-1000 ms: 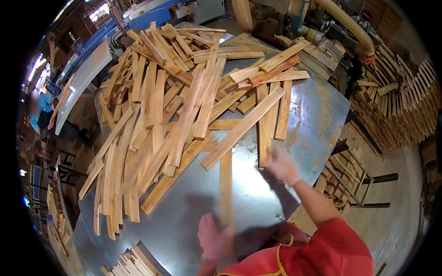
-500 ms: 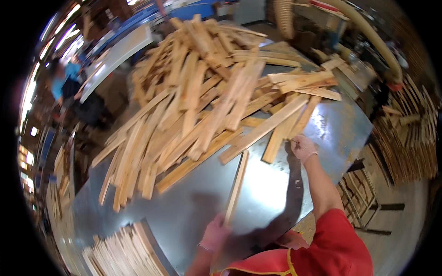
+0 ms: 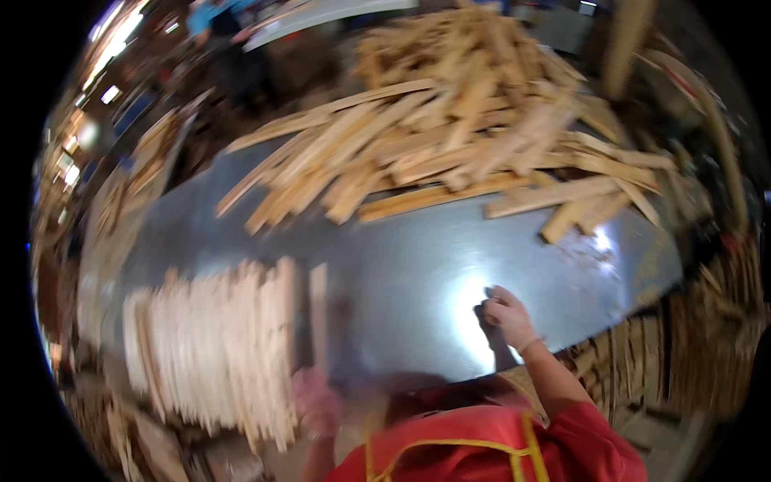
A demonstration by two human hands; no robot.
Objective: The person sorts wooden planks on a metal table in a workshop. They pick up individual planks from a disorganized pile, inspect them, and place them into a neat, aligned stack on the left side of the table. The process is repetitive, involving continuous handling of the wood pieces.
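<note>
My left hand, in a pinkish glove, is closed round the near end of a narrow wooden slat. The slat stands just right of a row of similar slats, stacked side by side at the table's near left; a narrow gap shows between them. Over the right part of the metal table, my gloved right hand is closed, thumb and fingers together. A small dark bit shows at its fingertips, too unclear to name. Motion blurs the left hand and its slat.
A big jumbled heap of boards covers the table's far side. A person in a blue top stands beyond at the far left. More stacked wood lies right of the table, and a pale hose curves at the far right.
The view has swung left and down. My left hand has carried the slat from the table's middle to the stacked row. My right hand has drawn back from the board heap.
</note>
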